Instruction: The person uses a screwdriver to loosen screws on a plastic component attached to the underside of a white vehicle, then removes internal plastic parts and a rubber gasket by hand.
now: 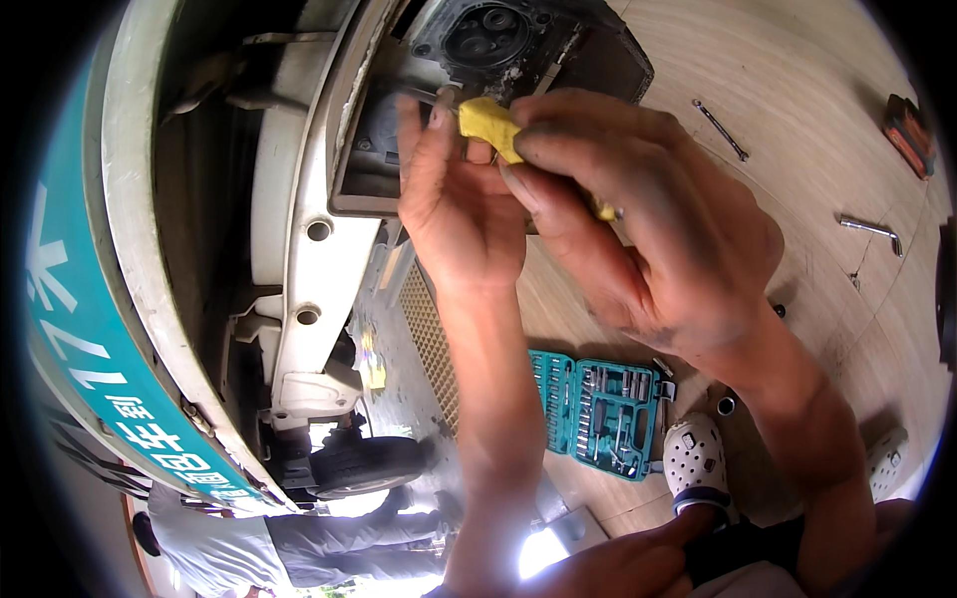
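My right hand is closed on a soft-looking yellow piece, perhaps a cloth; a smaller yellow bit shows below its fingers. My left hand is raised beside it, palm toward me, thumb and fingers drawn together near the yellow piece's end. What the left fingers pinch is small and blurred. Both hands have dark smudges. Just beyond them is an open metal housing on the vehicle, with a dark, greasy round mechanism at its top.
The vehicle's pale frame rail and teal-striped body fill the left. A teal socket set case lies open on the floor. Rightward lie a wrench, an angled wrench and an orange-black object. A person appears at lower left.
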